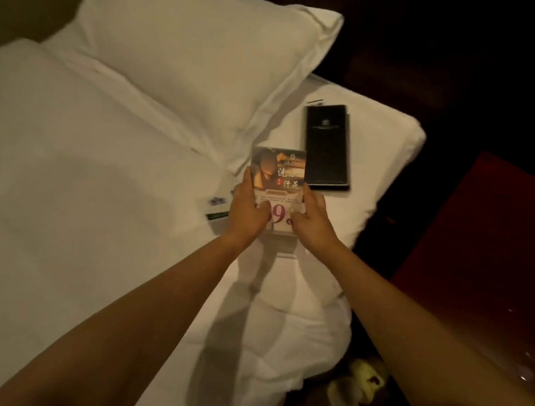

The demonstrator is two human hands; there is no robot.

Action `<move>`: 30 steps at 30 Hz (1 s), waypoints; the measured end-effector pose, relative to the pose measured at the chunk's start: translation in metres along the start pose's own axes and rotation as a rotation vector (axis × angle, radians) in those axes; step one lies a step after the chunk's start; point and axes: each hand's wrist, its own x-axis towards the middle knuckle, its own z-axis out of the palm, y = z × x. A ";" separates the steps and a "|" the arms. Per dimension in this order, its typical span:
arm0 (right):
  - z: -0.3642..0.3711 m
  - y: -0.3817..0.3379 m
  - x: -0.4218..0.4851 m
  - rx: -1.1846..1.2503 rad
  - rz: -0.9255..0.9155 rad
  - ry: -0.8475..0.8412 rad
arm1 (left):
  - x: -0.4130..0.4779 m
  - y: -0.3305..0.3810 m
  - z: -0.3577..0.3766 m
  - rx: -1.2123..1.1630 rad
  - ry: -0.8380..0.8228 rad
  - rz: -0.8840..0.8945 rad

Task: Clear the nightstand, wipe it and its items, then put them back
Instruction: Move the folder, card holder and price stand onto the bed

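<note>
A clear acrylic sign stand (278, 175) with a printed card, brown on top and a red "9" below, is over the white bed. My left hand (248, 207) grips its left edge and my right hand (311, 219) holds its right edge and lower front. A black leather folder (326, 146) lies flat on the sheet just right of the stand. A small white card or packet (216, 203) lies on the sheet to the left, partly hidden by my left hand. The red-brown nightstand top (480, 251) is at the right edge.
A white pillow (192, 46) sits at the head of the bed (69, 187), behind the items. The duvet is bunched at the bed's near right corner. Patterned carpet (364, 380) shows below, between bed and nightstand. The background is dark.
</note>
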 end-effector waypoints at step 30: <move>0.139 -0.032 -0.038 -0.559 -0.267 -0.063 | -0.047 -0.097 -0.110 0.424 0.205 0.091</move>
